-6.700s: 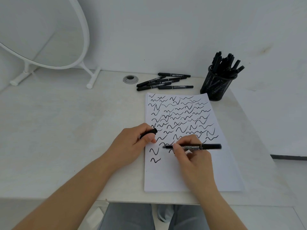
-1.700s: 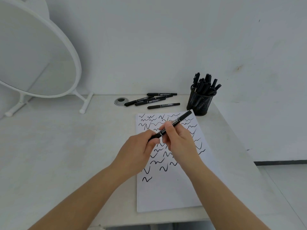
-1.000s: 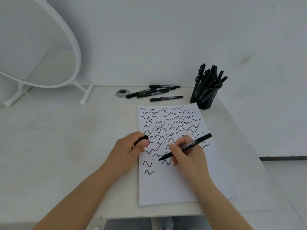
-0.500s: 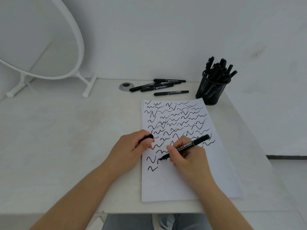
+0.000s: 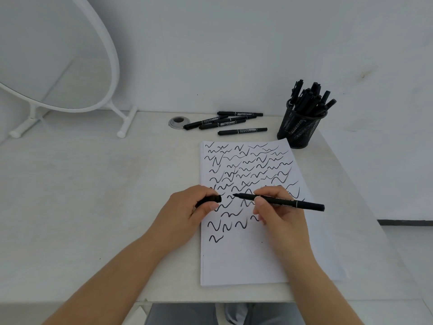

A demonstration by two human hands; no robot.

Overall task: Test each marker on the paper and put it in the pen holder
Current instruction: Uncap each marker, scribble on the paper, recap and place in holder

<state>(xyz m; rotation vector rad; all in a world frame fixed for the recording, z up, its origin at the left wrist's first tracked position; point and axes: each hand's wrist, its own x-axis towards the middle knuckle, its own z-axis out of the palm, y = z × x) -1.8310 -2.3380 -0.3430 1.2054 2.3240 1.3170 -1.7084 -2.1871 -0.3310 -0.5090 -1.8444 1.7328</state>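
My right hand (image 5: 280, 213) pinches an uncapped black marker (image 5: 293, 203), held nearly level over the paper with its tip pointing left. My left hand (image 5: 187, 213) grips the marker's black cap (image 5: 212, 200), its open end facing the tip a short gap away. Under both hands lies the white paper (image 5: 248, 259), covered with several rows of black squiggles. Several capped black markers (image 5: 230, 123) lie on the desk behind the paper. At the back right stands a black mesh pen holder (image 5: 297, 127), filled with several markers.
A round white-framed mirror (image 5: 54, 55) on a stand fills the back left of the white desk (image 5: 82, 195). A grey cable grommet (image 5: 177, 121) sits by the loose markers. The desk's front edge and my knees show at the bottom.
My right hand lifted the marker off the paper after drawing a squiggle and turned it level, tip toward the cap. A new mark sits in the lower row.
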